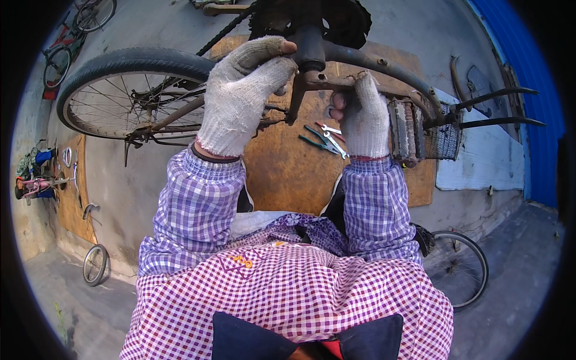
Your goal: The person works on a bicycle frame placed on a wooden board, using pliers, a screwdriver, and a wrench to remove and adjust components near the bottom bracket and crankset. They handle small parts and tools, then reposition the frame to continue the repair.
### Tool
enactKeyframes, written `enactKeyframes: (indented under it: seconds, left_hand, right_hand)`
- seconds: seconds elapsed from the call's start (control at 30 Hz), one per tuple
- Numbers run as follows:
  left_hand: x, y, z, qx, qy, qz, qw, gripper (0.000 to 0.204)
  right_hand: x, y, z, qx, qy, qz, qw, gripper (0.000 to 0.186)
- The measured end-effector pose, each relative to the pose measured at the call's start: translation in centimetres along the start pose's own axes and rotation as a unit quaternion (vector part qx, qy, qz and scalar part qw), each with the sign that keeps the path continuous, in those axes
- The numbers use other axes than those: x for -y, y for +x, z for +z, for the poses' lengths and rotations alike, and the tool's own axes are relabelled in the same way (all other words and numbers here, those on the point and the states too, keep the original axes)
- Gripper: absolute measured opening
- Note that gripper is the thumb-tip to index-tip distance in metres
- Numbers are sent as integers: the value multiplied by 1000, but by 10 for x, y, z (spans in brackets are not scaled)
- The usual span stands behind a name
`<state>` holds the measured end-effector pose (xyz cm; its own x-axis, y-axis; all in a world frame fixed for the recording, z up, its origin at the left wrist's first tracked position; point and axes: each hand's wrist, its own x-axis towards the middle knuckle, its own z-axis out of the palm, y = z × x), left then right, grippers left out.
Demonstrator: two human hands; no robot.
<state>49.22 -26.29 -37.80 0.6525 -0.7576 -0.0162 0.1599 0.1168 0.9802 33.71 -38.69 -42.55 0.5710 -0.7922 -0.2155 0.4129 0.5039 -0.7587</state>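
Note:
A worn bicycle frame with a dark vertical tube (311,45) spans the upper middle. My left hand (240,93), in a whitish fingerless glove, is raised beside that tube with fingers curled; whether something small is between them I cannot make out. My right hand (363,114), similarly gloved, has its thumb on a rusty horizontal tube (332,83) and fingers curled beneath it. Below, green-handled pliers (315,137), a silver wrench (336,146) and other small tools lie on a wooden board (276,174).
The bicycle's wheel (135,57) is at upper left, a pedal (403,132) and wire basket (441,141) at right. A white panel (480,168), blue corrugated wall (534,90), small loose wheel (95,264), pink bicycle (42,183) and another wheel (480,267) surround the work spot.

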Motion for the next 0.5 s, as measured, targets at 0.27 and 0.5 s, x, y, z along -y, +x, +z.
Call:
enactKeyframes:
  seconds: [0.27, 0.5]
  left_hand:
    - [-55, -50, -33, -5, -21, 7, 1000, 26]
    - [-52, -88, 7, 11, 50, 126, 991, 26]
  right_hand:
    - [3, -59, 57, 50, -1, -63, 997, 38]
    - [17, -81, 5, 126, -1, -114, 986, 47]
